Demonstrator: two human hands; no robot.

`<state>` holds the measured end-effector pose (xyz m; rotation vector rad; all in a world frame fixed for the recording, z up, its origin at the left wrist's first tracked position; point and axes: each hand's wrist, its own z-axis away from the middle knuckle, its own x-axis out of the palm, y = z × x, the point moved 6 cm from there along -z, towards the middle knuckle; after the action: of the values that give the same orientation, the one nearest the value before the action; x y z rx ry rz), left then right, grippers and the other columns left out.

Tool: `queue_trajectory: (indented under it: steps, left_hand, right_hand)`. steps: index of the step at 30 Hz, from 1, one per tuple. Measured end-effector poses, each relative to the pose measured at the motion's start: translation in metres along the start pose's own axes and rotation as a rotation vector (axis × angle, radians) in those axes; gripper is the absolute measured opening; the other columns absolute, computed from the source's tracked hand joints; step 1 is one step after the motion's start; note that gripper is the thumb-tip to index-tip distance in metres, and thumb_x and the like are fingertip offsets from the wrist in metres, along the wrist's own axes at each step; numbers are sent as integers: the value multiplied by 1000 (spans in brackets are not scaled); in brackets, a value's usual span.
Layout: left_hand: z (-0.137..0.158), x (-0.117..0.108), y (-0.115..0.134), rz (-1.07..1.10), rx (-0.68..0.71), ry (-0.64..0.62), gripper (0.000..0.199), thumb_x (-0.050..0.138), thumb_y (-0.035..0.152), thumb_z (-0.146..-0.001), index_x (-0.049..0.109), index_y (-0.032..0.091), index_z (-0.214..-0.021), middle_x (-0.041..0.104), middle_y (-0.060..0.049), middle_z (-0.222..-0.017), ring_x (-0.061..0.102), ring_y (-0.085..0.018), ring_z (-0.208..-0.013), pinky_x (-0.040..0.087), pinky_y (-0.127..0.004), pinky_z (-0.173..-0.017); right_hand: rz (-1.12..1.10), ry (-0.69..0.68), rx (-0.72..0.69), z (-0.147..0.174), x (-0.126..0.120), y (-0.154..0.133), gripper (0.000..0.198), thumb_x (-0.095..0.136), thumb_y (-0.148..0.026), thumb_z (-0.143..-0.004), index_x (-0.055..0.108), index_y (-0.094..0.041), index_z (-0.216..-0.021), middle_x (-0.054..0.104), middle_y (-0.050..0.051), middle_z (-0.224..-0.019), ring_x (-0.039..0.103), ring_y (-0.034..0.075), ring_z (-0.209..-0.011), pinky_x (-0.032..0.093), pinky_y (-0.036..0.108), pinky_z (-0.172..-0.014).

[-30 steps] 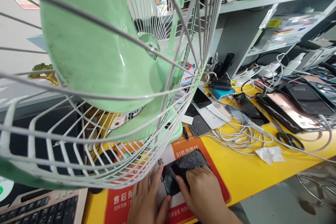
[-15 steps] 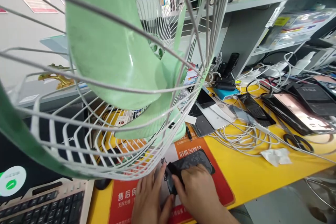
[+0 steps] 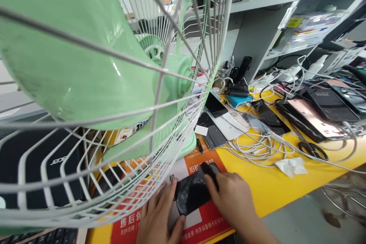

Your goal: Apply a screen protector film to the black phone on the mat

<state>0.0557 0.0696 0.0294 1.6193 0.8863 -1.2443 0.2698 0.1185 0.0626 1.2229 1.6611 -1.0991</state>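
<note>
Looks mid-job to me, though how much is left I can't tell. One fan (image 3: 114, 84), one red mat (image 3: 207, 213), two hands (left hand (image 3: 158, 219) fingers together, thumb apart; right hand (image 3: 233, 196) pinching), one phone (image 3: 188, 194) lying on the mat between them, screen blotchy, and one black thing (image 3: 208, 169) in that pinch.

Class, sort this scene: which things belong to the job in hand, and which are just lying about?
In the job: phone; dark item in the right hand; mat beneath.

Lying about: scissors; white cable; crumpled paper; pen; fan, standing.
</note>
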Motion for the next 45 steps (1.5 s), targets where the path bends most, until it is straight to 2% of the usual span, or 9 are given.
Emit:
queue_trajectory:
  steps: [3,9,15,21,25,30,37,43,45]
  left_hand:
    - [0,-3,1,4,-3,35,80,55,33,-93,14,31,-161,54,1,-152,51,-27,-136,48,-45,-105]
    - [-1,-4,2,-9,-4,43,77,53,31,-92,16,29,-160,55,0,-151,52,-27,-134,47,-44,-104]
    - [-1,-4,3,21,-10,46,74,51,31,-94,17,31,-160,55,2,-151,51,-26,-135,47,-44,-104]
    - [0,-3,2,52,-58,53,72,53,29,-92,25,33,-158,56,0,-150,51,-26,-135,46,-45,-105]
    - [0,-4,3,73,-88,93,68,52,29,-92,30,32,-156,57,0,-149,48,-27,-136,43,-46,-108]
    - [0,-3,2,48,-61,66,68,52,28,-92,29,31,-156,57,-1,-149,49,-26,-135,43,-44,-107]
    - [0,-6,5,83,-66,87,66,49,29,-95,25,32,-157,58,-1,-148,49,-26,-136,42,-46,-107]
    - [-2,-8,7,100,-115,101,65,50,28,-92,31,31,-154,58,-2,-147,48,-27,-136,41,-47,-108]
    - [-2,-9,9,94,-84,77,65,50,28,-93,29,32,-155,57,-1,-149,48,-26,-136,41,-45,-108]
  right_hand:
    - [-90,6,-66,4,2,-20,36,54,-30,-95,57,-24,-60,64,1,-56,60,18,-54,32,33,-64]
    - [61,-9,64,6,-6,27,45,55,-38,-97,52,-24,-55,62,2,-54,58,19,-51,28,33,-59]
    - [-64,57,-32,10,-10,10,50,39,-34,-105,53,-23,-58,61,1,-55,58,17,-53,30,33,-66]
    - [63,73,55,4,-13,30,53,41,-39,-104,50,-24,-54,59,2,-50,54,18,-49,28,34,-63]
    - [9,57,26,3,-9,22,48,44,-35,-102,54,-23,-57,63,2,-54,57,17,-51,30,33,-67]
    - [19,75,76,0,-11,32,51,46,-36,-101,50,-23,-52,57,3,-47,52,18,-47,25,34,-62]
    - [-133,28,-64,13,-2,-29,37,49,-25,-96,58,-23,-60,64,0,-57,58,17,-55,28,35,-72]
    - [21,-17,37,4,-9,13,46,48,-33,-101,55,-22,-57,63,3,-54,56,17,-50,27,36,-70]
    - [-4,2,18,2,-9,5,46,47,-32,-101,55,-22,-57,63,4,-55,56,18,-51,27,36,-69]
